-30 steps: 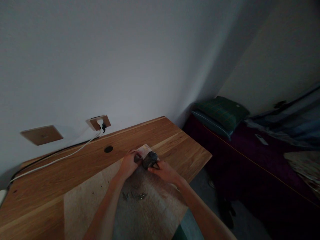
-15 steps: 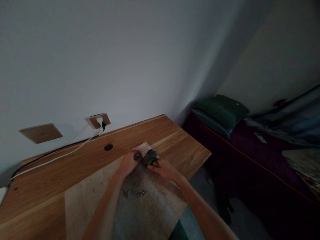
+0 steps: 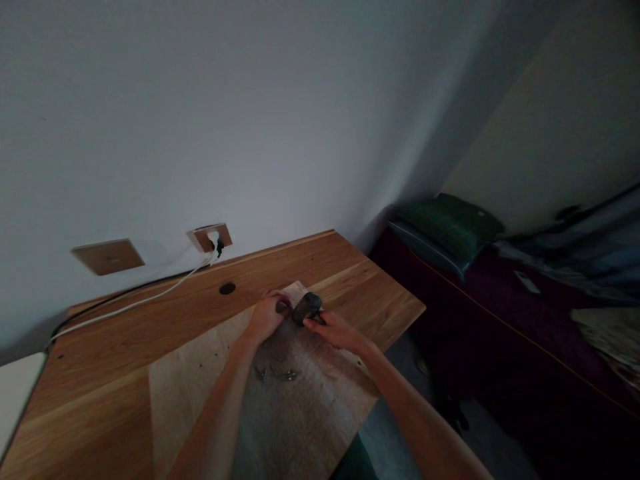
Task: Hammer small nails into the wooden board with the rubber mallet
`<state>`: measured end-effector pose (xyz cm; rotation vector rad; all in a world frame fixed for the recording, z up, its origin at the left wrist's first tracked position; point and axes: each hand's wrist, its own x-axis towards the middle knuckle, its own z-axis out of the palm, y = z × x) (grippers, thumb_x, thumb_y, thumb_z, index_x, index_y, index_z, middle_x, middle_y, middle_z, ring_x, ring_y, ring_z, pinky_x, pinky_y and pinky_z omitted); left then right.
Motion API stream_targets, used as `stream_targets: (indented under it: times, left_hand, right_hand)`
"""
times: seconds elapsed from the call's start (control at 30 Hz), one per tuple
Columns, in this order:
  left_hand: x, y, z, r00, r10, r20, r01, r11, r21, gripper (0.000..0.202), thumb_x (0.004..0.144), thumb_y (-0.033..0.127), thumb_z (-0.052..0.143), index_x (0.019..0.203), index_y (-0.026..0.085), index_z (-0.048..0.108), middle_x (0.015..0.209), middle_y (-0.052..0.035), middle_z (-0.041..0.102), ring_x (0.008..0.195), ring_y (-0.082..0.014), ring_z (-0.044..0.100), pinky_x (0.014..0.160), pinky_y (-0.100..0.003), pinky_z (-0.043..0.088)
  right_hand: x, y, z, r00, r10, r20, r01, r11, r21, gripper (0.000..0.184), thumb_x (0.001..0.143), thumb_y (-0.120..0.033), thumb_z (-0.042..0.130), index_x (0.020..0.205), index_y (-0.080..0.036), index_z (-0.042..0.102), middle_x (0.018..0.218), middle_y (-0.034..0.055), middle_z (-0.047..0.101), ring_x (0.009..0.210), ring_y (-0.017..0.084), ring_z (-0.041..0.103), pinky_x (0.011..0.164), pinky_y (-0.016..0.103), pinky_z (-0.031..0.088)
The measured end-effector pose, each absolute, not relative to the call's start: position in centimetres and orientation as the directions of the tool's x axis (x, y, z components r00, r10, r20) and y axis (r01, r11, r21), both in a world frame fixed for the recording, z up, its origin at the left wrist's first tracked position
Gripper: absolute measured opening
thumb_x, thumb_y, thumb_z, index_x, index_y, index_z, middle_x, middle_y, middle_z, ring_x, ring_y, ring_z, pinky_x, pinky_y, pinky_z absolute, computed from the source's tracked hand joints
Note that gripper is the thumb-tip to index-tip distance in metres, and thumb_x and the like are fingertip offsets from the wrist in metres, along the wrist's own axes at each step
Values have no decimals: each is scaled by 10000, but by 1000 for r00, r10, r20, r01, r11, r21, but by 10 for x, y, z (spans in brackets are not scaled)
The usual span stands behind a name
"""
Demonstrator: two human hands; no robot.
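My right hand is closed around the short handle of a hammer with a thick, dark head. The hammer head is just right of my left hand, over the far corner of a pale wooden board. My left fingers are curled together at the board's far end, and what they pinch, if anything, is hidden. Between my forearms, a few small metal pieces like nails or screws lie loose on the board.
Under the board is a wooden desk with a round cable hole. A white cable runs along its back to a wall socket. To the right stands a bed with a dark purple cover and a green pillow.
The camera view has swung slightly left, so the desk appears farther right. The hammer head has turned and lifted a little, while my left hand stays at the board's far end.
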<state>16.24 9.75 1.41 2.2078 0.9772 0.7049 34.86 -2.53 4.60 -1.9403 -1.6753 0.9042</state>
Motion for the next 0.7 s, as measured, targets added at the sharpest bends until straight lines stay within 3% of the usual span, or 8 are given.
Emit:
stream_targets:
  times: [0.27,0.7]
  left_hand:
    - [161,101,9,619,738,269,415,-598,685,193,731,80,702,863,201,773,1084,-93,733,1074,-273,655,996,-419,512]
    - [162,100,9,608,745,272,401,-585,705,203,755,66,660,852,195,783,1078,-99,733,1046,-259,666,987,-400,516]
  right_hand:
    - [337,-15,74,129,989,-73,778,-147,-611,333,994,-457,552,942,-162,697,902,123,742,883,251,700,699,279,390]
    - [327,-14,78,112,989,-93,840,-144,-524,330,1028,-437,525,1058,-171,718,1024,151,773,1015,275,725,747,275,417]
